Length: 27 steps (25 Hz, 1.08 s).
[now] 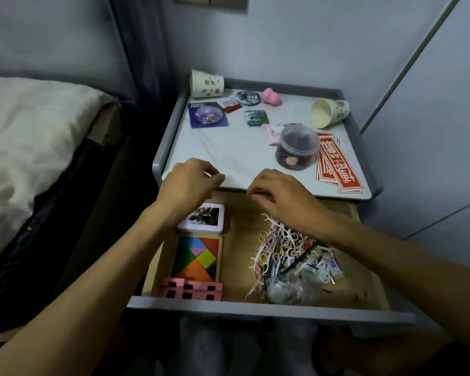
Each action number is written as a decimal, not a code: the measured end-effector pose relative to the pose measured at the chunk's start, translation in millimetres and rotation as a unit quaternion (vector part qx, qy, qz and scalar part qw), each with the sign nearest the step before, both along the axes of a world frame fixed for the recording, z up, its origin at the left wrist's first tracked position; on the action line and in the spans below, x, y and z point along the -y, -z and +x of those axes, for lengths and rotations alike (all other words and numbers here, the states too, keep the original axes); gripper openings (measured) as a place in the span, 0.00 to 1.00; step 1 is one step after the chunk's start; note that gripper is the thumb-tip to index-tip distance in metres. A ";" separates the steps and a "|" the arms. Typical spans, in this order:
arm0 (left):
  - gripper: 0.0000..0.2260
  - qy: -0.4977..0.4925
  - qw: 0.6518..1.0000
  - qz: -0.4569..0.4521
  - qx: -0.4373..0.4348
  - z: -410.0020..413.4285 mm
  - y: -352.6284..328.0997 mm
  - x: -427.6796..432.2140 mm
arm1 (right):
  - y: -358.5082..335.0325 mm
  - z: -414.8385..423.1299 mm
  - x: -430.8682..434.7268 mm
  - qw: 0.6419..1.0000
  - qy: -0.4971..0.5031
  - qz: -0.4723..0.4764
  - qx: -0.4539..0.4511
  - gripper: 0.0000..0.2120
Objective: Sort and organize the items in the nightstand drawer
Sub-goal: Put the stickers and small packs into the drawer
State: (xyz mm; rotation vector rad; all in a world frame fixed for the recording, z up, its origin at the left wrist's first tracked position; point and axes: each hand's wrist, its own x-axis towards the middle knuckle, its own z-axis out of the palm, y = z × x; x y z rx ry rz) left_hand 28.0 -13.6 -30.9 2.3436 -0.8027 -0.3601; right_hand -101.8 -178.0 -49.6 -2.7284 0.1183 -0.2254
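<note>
**Over an open nightstand drawer, two hands at the back edge**

In the pulled-out drawer (255, 306), wooden inside and grey-fronted, sorted on the left and loose on the right. Along the left side, front to back: pink blocks (191, 291) against the front wall, a tangram puzzle (197, 258) in its wooden frame just behind, then a white tin (202, 217) with a picture on the lid, partly under the left wrist. On the right, a tangled heap of floss picks and small hair ties (281, 249), with a clear plastic bag (289, 290) at its near end. Bare wood between the two groups.

Above the drawer's far end, near the tabletop's front edge, left hand (190, 180) curled narrow, fingertips pinched on something thin and pale, too small to identify. Right hand (278, 196) palm-down with fingers bent inward and close together; contents, if any, impossible to tell.

On the marble-look nightstand top (223, 156): a clear lidded jar (297, 147) of dark contents, red stickers (337, 164) just beside it, two paper cups (206, 84) lying on their sides at the back corners, a pink sponge (272, 95), a round badge (248, 97), a purple card (207, 115) and a small square badge (256, 117). To the left, a bed with pale bedding (27, 137)
</note>
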 end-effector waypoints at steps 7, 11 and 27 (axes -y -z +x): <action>0.12 -0.084 0.969 -0.169 -0.156 46.3 -30.6 46.6 | -58.1 81.2 51.9 0.994 0.033 -0.097 -0.028 0.09; 0.17 -0.097 0.991 -0.073 -0.056 98.8 -8.5 80.3 | -71.4 153.0 106.2 0.978 0.132 -0.126 -0.105 0.17; 0.36 -0.167 0.971 0.147 0.090 180.4 4.6 157.4 | -23.1 244.9 151.5 0.981 0.156 0.050 -0.103 0.25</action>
